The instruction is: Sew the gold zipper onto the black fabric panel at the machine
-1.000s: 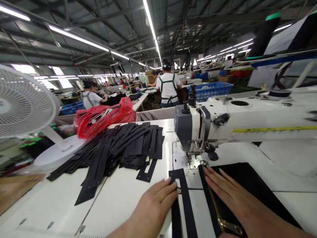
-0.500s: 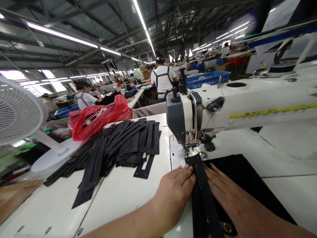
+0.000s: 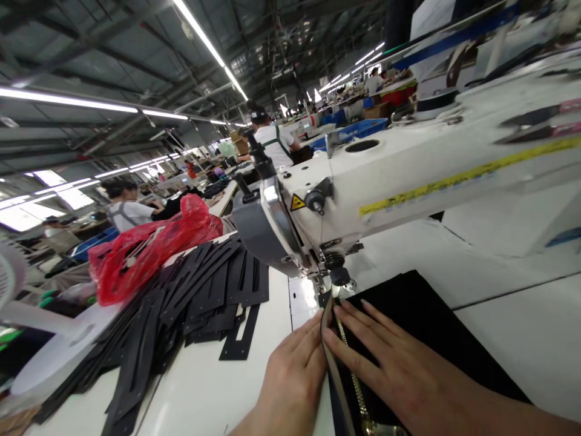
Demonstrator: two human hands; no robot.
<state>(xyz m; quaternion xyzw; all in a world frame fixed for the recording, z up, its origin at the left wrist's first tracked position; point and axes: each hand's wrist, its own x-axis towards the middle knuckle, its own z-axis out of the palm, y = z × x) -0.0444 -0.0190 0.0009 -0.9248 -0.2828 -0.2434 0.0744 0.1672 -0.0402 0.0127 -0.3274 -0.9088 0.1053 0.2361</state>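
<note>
Left hand (image 3: 293, 378): lying flat on the desk (image 3: 218, 393), fingers (image 3: 308, 339) released and stretched toward 1 o'clock, pressing against the strip's left edge.
Right hand (image 3: 390, 369): resting open, palm down on the black panel (image 3: 422, 321), fingertips pointing to 11 o'clock beside the zipper (image 3: 351, 375).
Black strip (image 3: 333, 363): running between both hands, its far end sitting at 12 o'clock under the sewing machine (image 3: 363, 181) foot.
Cut pieces (image 3: 195, 297): piling at 10 o'clock, red bag (image 3: 149, 245) behind them.
</note>
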